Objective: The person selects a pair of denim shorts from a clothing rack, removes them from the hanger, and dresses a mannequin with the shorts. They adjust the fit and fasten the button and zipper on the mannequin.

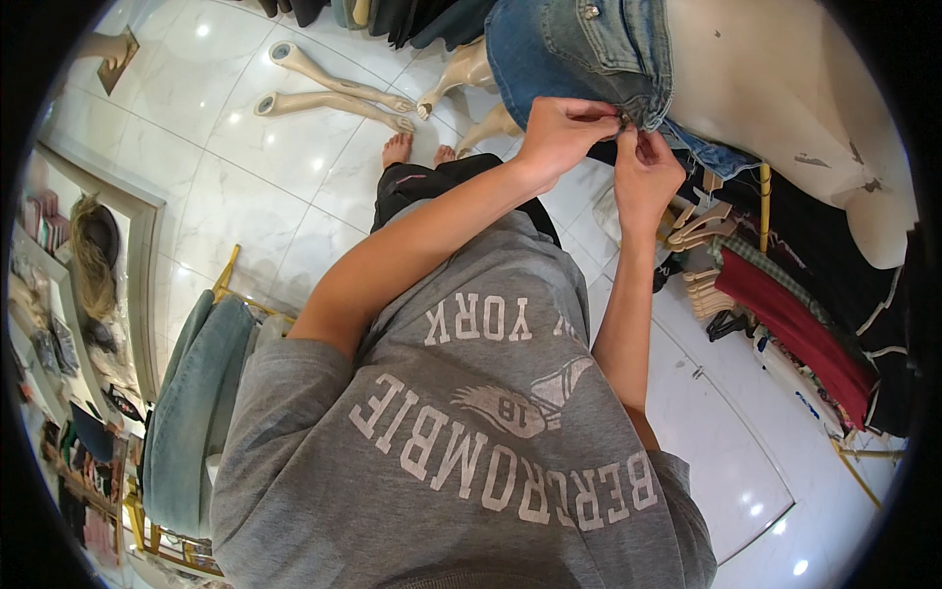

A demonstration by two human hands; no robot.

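Observation:
A blue denim skirt is on the lower part of a pale mannequin, which leans across the upper right with worn patches on its surface. My left hand pinches the skirt's waistband edge near a metal fastener. Close beside it, my right hand grips the same edge, its fingertips almost touching those of the left. The fingers partly cover the fastener, so whether it is done up cannot be told. A lighter denim piece shows just beyond my right hand.
Two detached mannequin arms lie on the tiled floor by my feet, near the mannequin's feet. Clothes racks stand at right with wooden hangers and a red garment, and at left with jeans. Shelves line the far left.

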